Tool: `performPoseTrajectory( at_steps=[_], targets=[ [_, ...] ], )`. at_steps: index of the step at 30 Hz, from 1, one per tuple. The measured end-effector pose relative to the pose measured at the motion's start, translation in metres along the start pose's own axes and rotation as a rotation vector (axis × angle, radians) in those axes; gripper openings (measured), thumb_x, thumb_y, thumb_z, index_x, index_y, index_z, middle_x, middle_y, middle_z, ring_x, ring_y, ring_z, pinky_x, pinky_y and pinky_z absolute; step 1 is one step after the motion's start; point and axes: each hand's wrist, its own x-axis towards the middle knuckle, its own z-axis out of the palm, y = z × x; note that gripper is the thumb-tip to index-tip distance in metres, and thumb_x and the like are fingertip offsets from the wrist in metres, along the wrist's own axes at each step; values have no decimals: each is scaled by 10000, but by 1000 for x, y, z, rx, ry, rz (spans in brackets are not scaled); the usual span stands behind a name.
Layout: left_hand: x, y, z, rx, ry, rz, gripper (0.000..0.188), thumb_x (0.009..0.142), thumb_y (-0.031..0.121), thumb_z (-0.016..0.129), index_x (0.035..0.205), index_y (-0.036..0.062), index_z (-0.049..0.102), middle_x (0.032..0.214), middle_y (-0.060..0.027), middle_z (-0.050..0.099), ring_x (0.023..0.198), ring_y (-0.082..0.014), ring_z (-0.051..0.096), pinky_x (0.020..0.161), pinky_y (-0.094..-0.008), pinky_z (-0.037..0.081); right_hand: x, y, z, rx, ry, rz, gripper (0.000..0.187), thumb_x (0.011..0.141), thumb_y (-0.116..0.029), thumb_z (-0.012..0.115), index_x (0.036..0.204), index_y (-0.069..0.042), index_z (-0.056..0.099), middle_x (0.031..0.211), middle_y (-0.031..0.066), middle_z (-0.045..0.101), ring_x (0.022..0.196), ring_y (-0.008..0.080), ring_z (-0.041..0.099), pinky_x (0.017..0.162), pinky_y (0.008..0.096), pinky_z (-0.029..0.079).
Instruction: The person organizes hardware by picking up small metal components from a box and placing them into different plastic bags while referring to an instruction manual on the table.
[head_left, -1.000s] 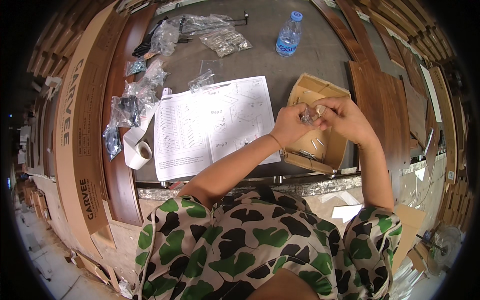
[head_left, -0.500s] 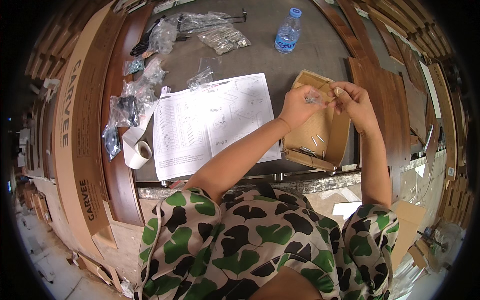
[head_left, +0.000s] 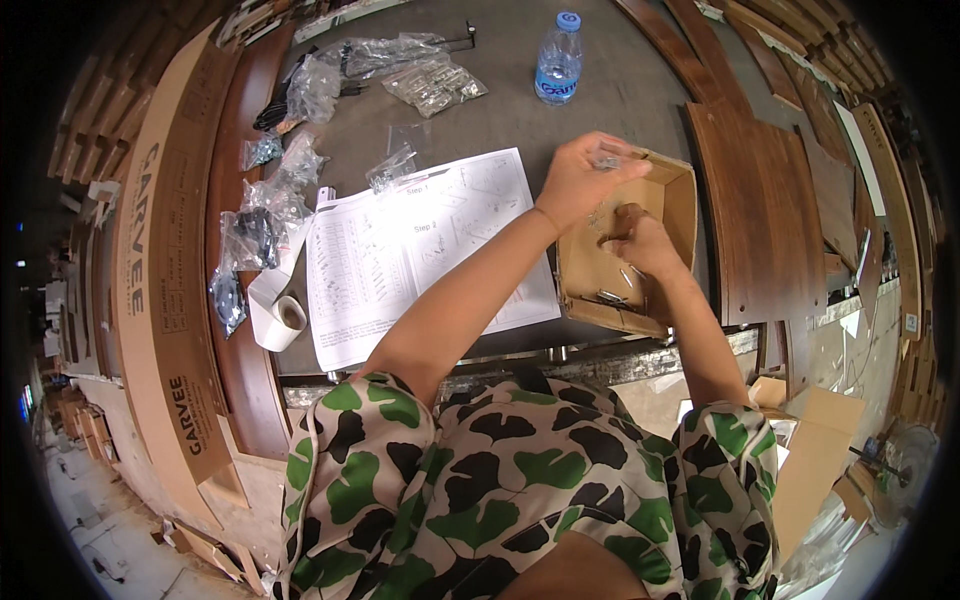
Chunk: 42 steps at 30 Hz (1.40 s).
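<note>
My left hand (head_left: 585, 180) is raised over the upper left side of an open cardboard box (head_left: 682, 190), its fingers closed on a small clear plastic bag (head_left: 606, 162). Inside the box is my right hand (head_left: 642, 242), slightly smeared, with thumb and forefinger apart and nothing visible between them. Several small metal pins (head_left: 612, 297) lie in the box's near end, below the right hand. Under my left forearm an instruction sheet (head_left: 400, 270) with line drawings is spread flat.
Left of the sheet are a paper roll (head_left: 288, 314) and bags of hardware (head_left: 250, 235). Farther back lie a bag of metal fittings (head_left: 435, 86) and a water bottle (head_left: 559, 62). Brown wooden panels (head_left: 755, 210) flank the right side; a long carton (head_left: 160, 270) stands left.
My right hand has parted from the left and moved down into the box. The left hand, still with the bag, has shifted slightly up and left.
</note>
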Motion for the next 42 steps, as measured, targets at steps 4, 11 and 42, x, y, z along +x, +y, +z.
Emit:
performPoseTrajectory(
  at_steps=[4, 11, 42],
  targets=[
    [-29, 17, -39, -40, 139, 49, 266, 793, 136, 753, 973, 1, 612, 897, -50, 644, 846, -125, 614, 753, -248, 484, 19, -6, 26, -120, 79, 22, 556, 667, -146, 786, 1127, 34, 531, 1109, 217, 592, 1105, 337, 550, 930, 402, 446],
    [-91, 6, -93, 6, 357, 2, 205, 776, 103, 772, 891, 29, 620, 863, 16, 595, 825, -70, 531, 731, -227, 443, 46, -10, 42, 94, 48, 33, 468, 641, -107, 782, 1043, 27, 583, 915, 165, 649, 888, 293, 636, 791, 368, 508],
    [-134, -9, -90, 50, 298, -2, 169, 790, 33, 739, 915, 37, 625, 855, -12, 623, 796, -81, 565, 719, -223, 472, 56, -1, 27, -26, 27, -353, 485, 651, -56, 773, 1106, -37, 608, 1094, 173, 559, 918, 322, 599, 807, 373, 499]
  ],
)
